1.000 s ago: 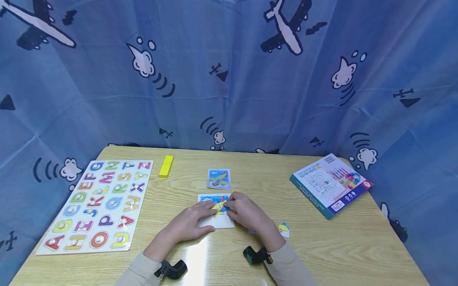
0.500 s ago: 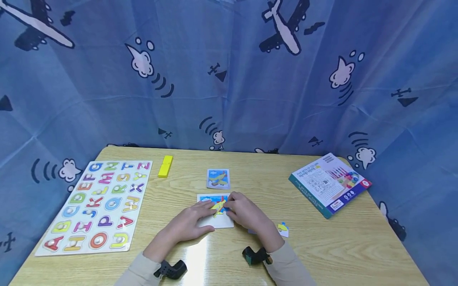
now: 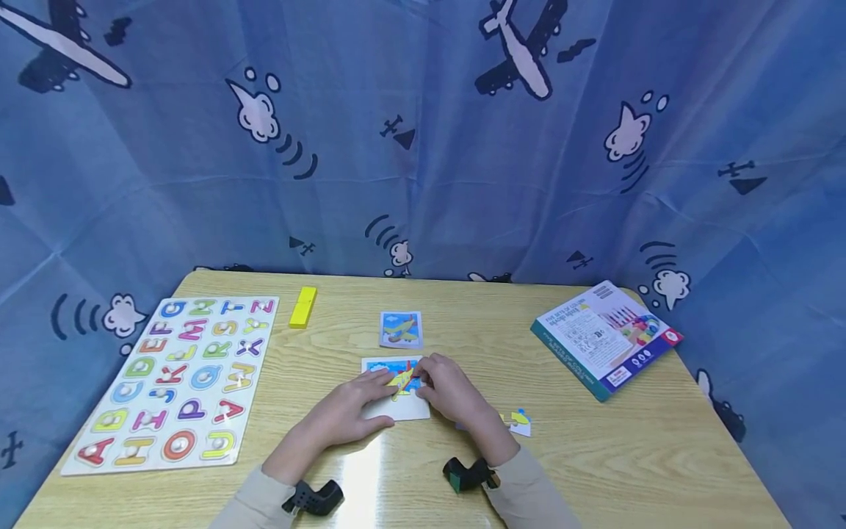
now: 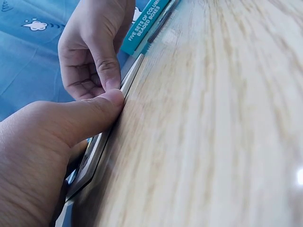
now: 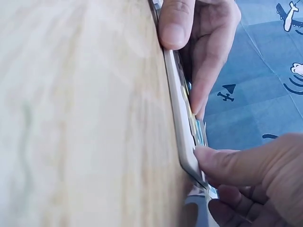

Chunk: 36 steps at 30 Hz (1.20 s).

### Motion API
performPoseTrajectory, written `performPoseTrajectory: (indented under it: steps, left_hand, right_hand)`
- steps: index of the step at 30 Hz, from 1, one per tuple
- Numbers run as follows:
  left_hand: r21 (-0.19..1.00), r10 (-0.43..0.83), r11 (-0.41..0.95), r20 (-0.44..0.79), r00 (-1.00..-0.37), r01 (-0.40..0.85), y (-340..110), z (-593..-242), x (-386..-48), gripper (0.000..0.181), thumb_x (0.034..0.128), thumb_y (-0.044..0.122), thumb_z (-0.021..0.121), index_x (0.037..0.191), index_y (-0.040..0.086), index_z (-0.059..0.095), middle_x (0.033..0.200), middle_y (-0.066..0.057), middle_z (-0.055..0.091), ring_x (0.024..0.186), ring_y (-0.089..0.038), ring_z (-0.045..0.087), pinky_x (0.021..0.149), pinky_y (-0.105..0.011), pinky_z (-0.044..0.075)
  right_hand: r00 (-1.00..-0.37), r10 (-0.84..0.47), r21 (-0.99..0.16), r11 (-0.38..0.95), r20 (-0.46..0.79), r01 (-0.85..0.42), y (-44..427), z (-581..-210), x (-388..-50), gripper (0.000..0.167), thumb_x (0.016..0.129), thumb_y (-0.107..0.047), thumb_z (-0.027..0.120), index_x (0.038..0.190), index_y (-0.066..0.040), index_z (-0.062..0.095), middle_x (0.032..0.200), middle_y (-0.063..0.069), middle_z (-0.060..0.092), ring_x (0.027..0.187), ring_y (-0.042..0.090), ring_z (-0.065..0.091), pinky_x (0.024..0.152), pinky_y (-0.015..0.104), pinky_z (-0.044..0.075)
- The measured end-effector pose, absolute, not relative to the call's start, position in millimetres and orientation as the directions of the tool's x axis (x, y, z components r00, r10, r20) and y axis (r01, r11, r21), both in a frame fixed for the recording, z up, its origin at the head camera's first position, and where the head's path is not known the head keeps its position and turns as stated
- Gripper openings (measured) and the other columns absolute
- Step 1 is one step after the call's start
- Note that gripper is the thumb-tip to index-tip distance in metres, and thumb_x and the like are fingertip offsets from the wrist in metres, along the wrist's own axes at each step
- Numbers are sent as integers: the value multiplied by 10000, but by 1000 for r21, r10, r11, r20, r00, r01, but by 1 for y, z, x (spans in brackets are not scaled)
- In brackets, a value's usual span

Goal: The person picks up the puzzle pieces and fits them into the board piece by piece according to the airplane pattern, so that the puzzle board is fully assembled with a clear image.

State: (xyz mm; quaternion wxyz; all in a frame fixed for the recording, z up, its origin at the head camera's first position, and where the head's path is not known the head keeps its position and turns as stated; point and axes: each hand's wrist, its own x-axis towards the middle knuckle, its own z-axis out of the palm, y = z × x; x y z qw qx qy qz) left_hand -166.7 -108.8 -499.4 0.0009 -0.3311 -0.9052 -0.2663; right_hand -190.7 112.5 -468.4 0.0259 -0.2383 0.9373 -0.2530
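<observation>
A small white puzzle board (image 3: 413,411) with a yellow airplane picture on blue lies mid-table. My left hand (image 3: 349,411) rests on its left part, fingers stretched over the picture and thumb along the near edge. At its right side my right hand (image 3: 456,397) has curled fingers, with thumb and forefinger pinching at a puzzle piece by the red tail; the fingertips mostly cover it. In the right wrist view the right thumb touches the board's rim (image 5: 177,104). A matching airplane card (image 3: 400,330) lies just beyond. Beside the right wrist are loose puzzle pieces (image 3: 521,422), partly hidden by the forearm.
A large alphabet board (image 3: 172,382) covers the table's left side. Near its top right corner lies a yellow block (image 3: 303,307). A boxed bead set (image 3: 606,339) sits at the back right. A blue airplane-print curtain (image 3: 423,147) hangs behind the table.
The right fingers have shifted slightly at the board's right side, showing a little more blue beneath them. The left hand stays in place. The head view has drifted slightly.
</observation>
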Motion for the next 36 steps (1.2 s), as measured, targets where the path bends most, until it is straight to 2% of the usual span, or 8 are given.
performPoseTrajectory:
  steps: [3,10,14,22,28,32,36]
  left_hand:
    - [485,597,642,171,-784,594,-109,-499,-166,541,857,465,653,1301,160,599,1436,-19,483,1355,-220,414,1106,-407,378]
    - [502,592,633,177,-786,589,-109,-499,-166,557,850,454,666,1303,139,595,1437,-23,481,1362,-216,403,1120,-402,359]
    - [528,579,622,186,-794,578,-113,-502,-166,570,849,462,663,1303,124,594,1441,-12,475,1367,-219,394,1124,-410,351]
    - [594,508,638,154,-848,490,-130,-502,-163,514,842,418,688,1273,145,621,1423,31,494,1368,-230,392,1127,-418,341]
    - [592,531,618,171,-830,517,-136,-502,-160,530,835,427,695,1272,137,621,1404,6,515,1348,-243,420,1114,-435,358]
    - [587,539,621,159,-827,518,-136,-501,-160,530,838,424,693,1280,141,616,1406,7,514,1348,-236,422,1110,-432,366]
    - [588,543,624,148,-827,515,-134,-501,-161,539,834,428,695,1282,139,613,1410,9,509,1356,-228,412,1116,-425,359]
  right_hand:
    - [-894,-443,-505,756,72,-416,112,-468,-190,109,819,-47,717,925,-73,708,793,-32,543,710,96,455,599,191,410]
    - [-878,-474,-446,772,69,-452,111,-466,-189,83,825,-60,707,903,-56,735,829,-18,570,727,80,467,612,172,442]
    - [-875,-480,-451,768,66,-455,112,-466,-189,87,826,-55,702,905,-51,737,828,-12,568,725,82,465,609,170,443]
    - [-894,-444,-491,769,50,-409,113,-466,-189,124,833,-59,699,948,-57,747,851,1,573,722,99,460,593,172,425]
    - [-900,-436,-498,775,27,-390,114,-466,-189,163,835,-86,698,991,-69,745,859,-16,567,723,102,459,590,170,412]
    - [-890,-456,-499,770,3,-396,122,-465,-190,239,835,-151,714,1062,-77,719,894,-28,573,753,102,471,625,201,430]
    - [-885,-466,-526,755,-12,-391,137,-463,-187,279,835,-182,723,1097,-90,692,964,-26,604,847,103,518,759,277,498]
